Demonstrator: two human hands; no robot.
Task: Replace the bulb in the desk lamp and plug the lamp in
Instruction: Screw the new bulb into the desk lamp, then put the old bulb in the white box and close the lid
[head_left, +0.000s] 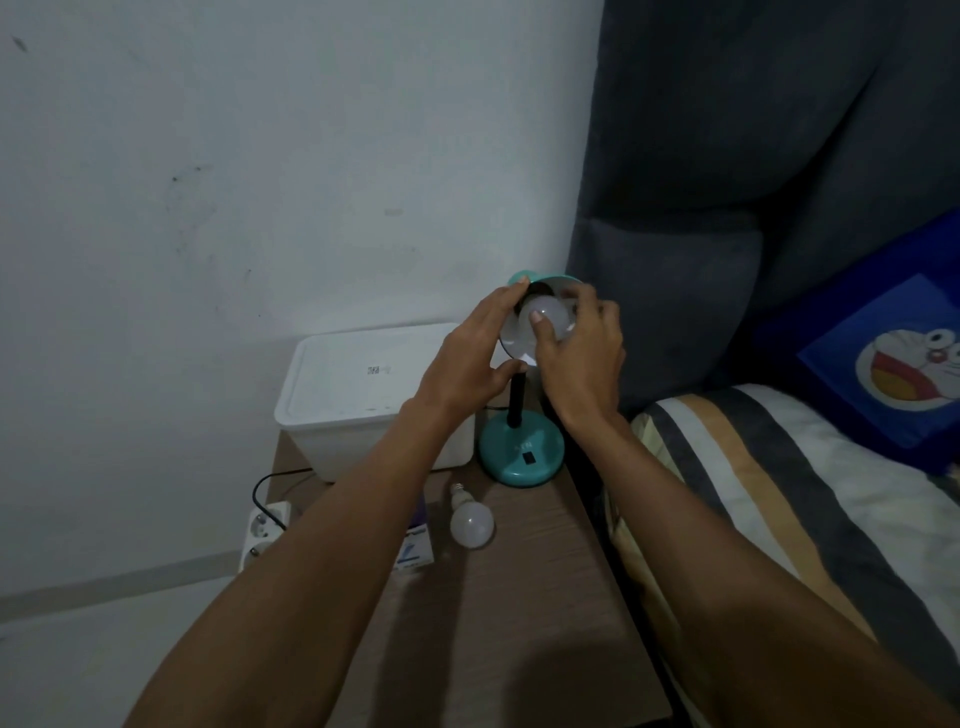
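Bulb (546, 315) sits inside the teal lamp shade (519, 332), which is tipped toward the person. The right hand (582, 358) has its fingers and thumb closed around the bulb's dome. The left hand (467, 364) cups the shade's left rim, fingers on top and thumb under it near the black neck (515, 400). The lamp's round teal base (521, 452) stands on the wooden tabletop (519, 597), just beside a white lidded box (363, 395). A second bulb (470, 519) lies loose on the tabletop below the hands, next to a small carton (415, 551). A power strip (262, 530) rests at the tabletop's left edge.
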